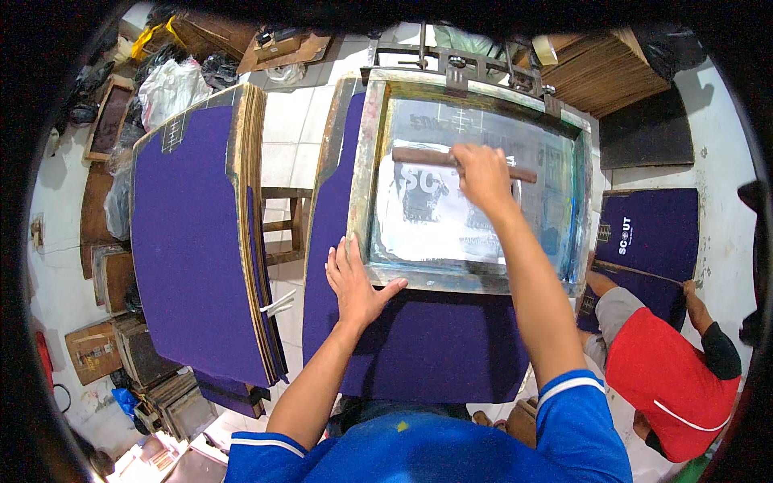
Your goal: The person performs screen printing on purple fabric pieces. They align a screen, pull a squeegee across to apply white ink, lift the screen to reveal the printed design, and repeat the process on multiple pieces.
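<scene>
My right hand (483,175) is closed around the wooden handle of a squeegee (420,157), which lies crosswise on the mesh of a screen printing frame (440,278). White ink (439,229) covers the middle of the mesh below the squeegee, with lettering showing through it. My left hand (356,283) rests on the frame's near left corner, fingers spread along the side rail and thumb along the near rail. Beneath the frame lies a board covered in purple fabric (435,346). Metal hinge clamps (456,76) hold the frame's far rail.
To the left stands a stack of boards topped with purple fabric (193,233). At right, a person in a red shirt (664,374) bends beside printed purple fabric (648,233). Stacked brown boards (604,68) stand at the far right; plastic bags (173,92) lie far left.
</scene>
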Tool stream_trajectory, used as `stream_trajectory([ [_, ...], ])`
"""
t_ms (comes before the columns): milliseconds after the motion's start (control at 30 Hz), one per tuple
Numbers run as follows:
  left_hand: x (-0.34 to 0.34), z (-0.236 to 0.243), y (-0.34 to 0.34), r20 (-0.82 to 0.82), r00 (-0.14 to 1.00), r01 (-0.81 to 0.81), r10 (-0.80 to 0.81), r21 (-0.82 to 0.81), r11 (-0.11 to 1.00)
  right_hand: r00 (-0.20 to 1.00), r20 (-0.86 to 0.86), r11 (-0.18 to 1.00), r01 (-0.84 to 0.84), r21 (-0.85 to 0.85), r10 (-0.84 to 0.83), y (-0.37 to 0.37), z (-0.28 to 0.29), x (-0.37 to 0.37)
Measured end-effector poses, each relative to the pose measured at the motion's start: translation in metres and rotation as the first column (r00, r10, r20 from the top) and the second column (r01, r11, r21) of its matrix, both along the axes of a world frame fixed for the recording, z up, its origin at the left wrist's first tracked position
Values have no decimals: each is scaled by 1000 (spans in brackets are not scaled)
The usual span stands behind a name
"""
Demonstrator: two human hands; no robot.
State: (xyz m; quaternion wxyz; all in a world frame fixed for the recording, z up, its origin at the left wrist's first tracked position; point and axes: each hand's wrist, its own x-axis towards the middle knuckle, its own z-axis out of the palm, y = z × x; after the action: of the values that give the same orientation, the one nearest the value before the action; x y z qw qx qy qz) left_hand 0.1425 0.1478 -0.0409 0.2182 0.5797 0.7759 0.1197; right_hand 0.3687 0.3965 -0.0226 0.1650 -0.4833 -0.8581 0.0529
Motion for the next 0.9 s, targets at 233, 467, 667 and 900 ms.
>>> stream_trajectory([
  [233,-21,1,-8,96,982,153,-166,130,980,995,78,986,74,-148,-63,-153,22,-2],
  [467,-26,6,-3,202,966,119,-163,212,970,997,-65,998,46,-45,-49,-147,18,7],
  [667,-29,29,-3,404,912,23,-67,114,993,999,-23,971,-44,-236,39,-99,57,7],
  [900,-28,45,0,439,898,-56,-12,142,988,998,7,938,-63,-340,69,-127,72,7],
])
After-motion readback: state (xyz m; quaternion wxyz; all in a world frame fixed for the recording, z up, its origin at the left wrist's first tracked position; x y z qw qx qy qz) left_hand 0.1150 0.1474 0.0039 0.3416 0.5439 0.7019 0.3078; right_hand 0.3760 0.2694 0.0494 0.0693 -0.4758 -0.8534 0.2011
